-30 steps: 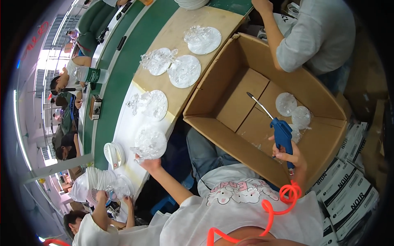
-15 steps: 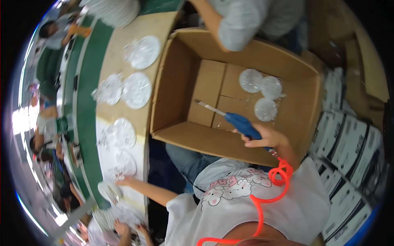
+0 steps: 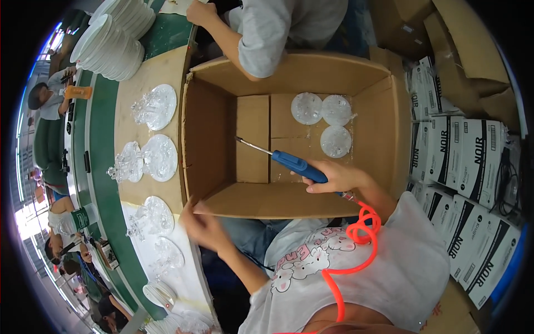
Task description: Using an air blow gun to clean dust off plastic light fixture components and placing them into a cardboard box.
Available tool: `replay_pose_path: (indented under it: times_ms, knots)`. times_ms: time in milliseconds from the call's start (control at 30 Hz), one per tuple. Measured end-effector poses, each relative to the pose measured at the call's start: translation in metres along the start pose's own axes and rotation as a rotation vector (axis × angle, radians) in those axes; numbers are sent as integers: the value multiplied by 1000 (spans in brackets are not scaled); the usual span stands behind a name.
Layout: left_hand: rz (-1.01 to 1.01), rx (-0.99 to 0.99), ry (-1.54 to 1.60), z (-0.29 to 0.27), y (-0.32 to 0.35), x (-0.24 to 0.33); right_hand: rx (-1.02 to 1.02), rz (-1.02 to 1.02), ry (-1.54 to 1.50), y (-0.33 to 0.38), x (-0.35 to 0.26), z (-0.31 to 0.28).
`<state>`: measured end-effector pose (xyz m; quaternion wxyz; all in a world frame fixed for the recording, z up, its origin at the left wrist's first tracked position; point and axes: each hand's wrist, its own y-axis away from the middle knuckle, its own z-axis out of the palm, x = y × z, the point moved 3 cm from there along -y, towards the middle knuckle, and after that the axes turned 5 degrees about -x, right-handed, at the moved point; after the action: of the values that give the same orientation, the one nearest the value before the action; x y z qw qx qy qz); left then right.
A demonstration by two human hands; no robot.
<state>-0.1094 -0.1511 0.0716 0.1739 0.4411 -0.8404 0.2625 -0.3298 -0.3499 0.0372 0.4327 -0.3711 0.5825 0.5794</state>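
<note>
My right hand (image 3: 334, 177) is wrapped round a blue air blow gun (image 3: 300, 166). Its long metal nozzle points left across the open cardboard box (image 3: 210, 125). A red coiled hose (image 3: 364, 222) runs from the gun's rear over my shirt. At the box's near left corner, beside the bench edge, is my left hand (image 3: 204, 227), blurred, its fingers apart and nothing visible in them. Inside the box, three clear-wrapped round white pieces (image 3: 336, 141) lie at the far right. More wrapped round pieces (image 3: 160, 158) stand in a row along the bench.
Stacked white discs (image 3: 108, 47) rise at the bench's far end. Another person's arm (image 3: 245, 47) reaches past the box's far edge. Printed white cartons (image 3: 470, 161) are piled at right, with open brown cardboard (image 3: 470, 39) behind. A green conveyor (image 3: 105, 139) runs left of the bench.
My left hand has moved from the wrapped pieces on the bench to the box's near left corner. The blow gun stays in my right hand. The view has shifted.
</note>
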Motion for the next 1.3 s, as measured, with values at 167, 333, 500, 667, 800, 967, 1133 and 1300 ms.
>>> replay_pose_path:
  times_ms: [167,333,500,667,800,967,1133,1300]
  knots:
    - [478,-1250,-417,124,-2,88,109,-70,14,10,-15,-4]
    - [624,-1238,-278,303,29,99,85,-111,108,15,-18,-1]
    - [453,-1142,-255,374,22,62,77,-125,170,1,-18,10]
    - [573,-985,-57,352,32,88,153,-105,120,5,-12,-1]
    - [635,-866,-128,336,34,95,138,-112,120,1,-16,3]
    - [930,-752,-237,341,50,96,108,-128,143,-7,-14,7]
    - [1044,-820,-264,341,51,73,49,-84,144,-10,-13,10]
    - [481,-958,-135,334,42,80,53,-79,113,-6,-10,7]
